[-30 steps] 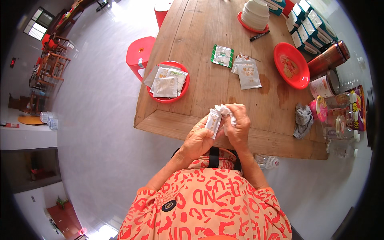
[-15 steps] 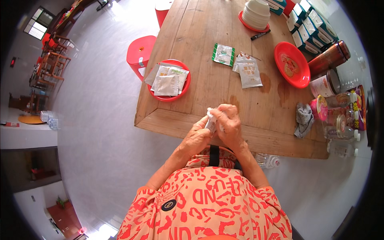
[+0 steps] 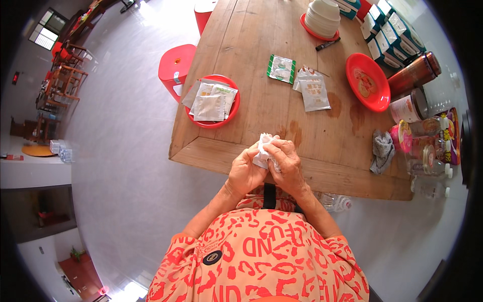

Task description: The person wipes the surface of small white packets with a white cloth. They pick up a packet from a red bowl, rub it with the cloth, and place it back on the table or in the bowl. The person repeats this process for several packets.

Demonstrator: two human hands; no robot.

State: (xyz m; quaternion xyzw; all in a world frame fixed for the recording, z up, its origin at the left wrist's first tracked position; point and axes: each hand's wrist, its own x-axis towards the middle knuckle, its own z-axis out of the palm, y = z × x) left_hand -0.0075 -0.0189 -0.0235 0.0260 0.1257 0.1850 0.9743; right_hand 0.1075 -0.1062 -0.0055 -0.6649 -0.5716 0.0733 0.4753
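Just over the table's front edge, both my hands meet around a crumpled white tissue (image 3: 262, 153). My left hand (image 3: 246, 170) is closed on its left side, thumb along it. From the right, my right hand (image 3: 287, 163) pinches it with bent fingers. Whether something else lies inside the tissue is hidden by the fingers. Ahead and left, flat packets (image 3: 210, 106) lie in a red round plate (image 3: 233, 114). A green-and-white packet (image 3: 281, 69) and a few silvery sachets (image 3: 315, 93) rest farther off on the wooden table (image 3: 251, 100).
To the right are an empty red plate (image 3: 368, 82), a copper-coloured flask (image 3: 415, 74), a tin (image 3: 408, 106), a grey cloth (image 3: 383, 151) and clear bottles (image 3: 432, 166). White bowls (image 3: 322, 19), a black marker (image 3: 328, 44) and stacked boxes (image 3: 395, 40) stand farther back. A red stool (image 3: 177, 63) is left.
The white tissue now shows more widely between my hands, spread over the fingers. My left hand has turned slightly and my right fingers have shifted down. The table things stay put.
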